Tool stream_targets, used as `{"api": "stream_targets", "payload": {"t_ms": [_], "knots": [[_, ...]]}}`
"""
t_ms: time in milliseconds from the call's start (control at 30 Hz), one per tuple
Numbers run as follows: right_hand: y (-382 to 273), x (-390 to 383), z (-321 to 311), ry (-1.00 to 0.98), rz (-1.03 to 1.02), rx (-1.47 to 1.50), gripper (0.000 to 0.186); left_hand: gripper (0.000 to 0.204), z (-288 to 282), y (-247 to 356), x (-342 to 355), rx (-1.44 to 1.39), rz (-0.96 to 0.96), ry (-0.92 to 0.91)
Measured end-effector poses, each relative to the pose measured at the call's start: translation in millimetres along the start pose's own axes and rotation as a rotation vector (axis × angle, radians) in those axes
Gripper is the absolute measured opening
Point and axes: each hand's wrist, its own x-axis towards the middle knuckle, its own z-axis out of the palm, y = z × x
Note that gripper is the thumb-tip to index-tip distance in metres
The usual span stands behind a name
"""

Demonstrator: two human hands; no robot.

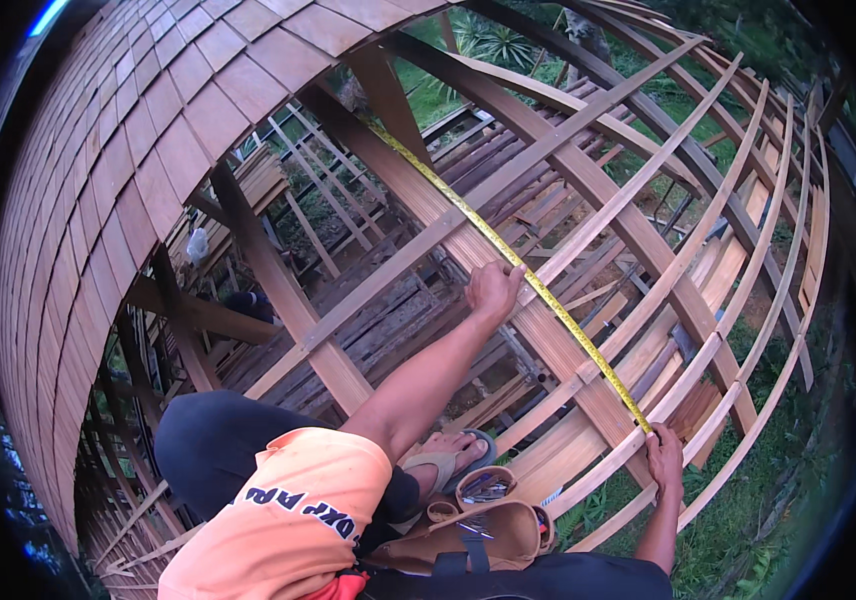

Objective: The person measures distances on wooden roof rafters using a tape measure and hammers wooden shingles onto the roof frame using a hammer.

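Open roof frame (683, 290), shingled edge (218, 125) leftward, gaps between battens (388, 277), both hands (494, 290) (665, 457) pinching yellow tape (573, 327)

Daylight falls soft, with curved, blackened edges.

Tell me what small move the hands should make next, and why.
Perhaps steady the right hand at the near end of the yellow measuring tape. The tape runs across several wooden strips and the left hand touches it partway along, so a slip at that end might spoil the reading.
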Motion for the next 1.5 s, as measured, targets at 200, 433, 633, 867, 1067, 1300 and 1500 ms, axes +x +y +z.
{"api": "stream_targets", "payload": {"t_ms": [200, 433, 633, 867, 1067, 1300, 1500], "knots": [[-9.3, 0.7, 7.7, -0.011, -0.028, -0.041, 0.028, 0.031, 11.2, -2.1, -2.5, -0.039, -0.178, -0.083], [-19.8, -9.9, -5.5, -0.007, -0.032, -0.067, 0.030, 0.024, 17.6, 5.2, -2.5, -0.162, -0.312, -0.038], [84.9, -48.4, -18.9, 0.045, -0.045, -0.011, 0.030, 0.024, 23.6, 11.7, -1.6, -0.158, -0.331, 0.003], [122.3, -74.1, -11.0, 0.088, -0.006, 0.080, 0.027, 0.026, 27.1, 0.7, -4.1, -0.225, -0.302, 0.060], [107.5, -67.9, -5.9, 0.113, 0.056, 0.096, 0.025, 0.024, 17.3, 1.2, -10.1, -0.232, -0.267, 0.022], [103.9, -60.8, -7.4, 0.093, 0.035, 0.064, 0.024, 0.024, 15.3, 1.2, -12.6, -0.214, -0.201, 0.000], [105.5, -58.9, -13.1, 0.117, 0.004, 0.055, 0.023, 0.022, 14.8, 4.2, -13.8, -0.190, -0.200, -0.017]]}}
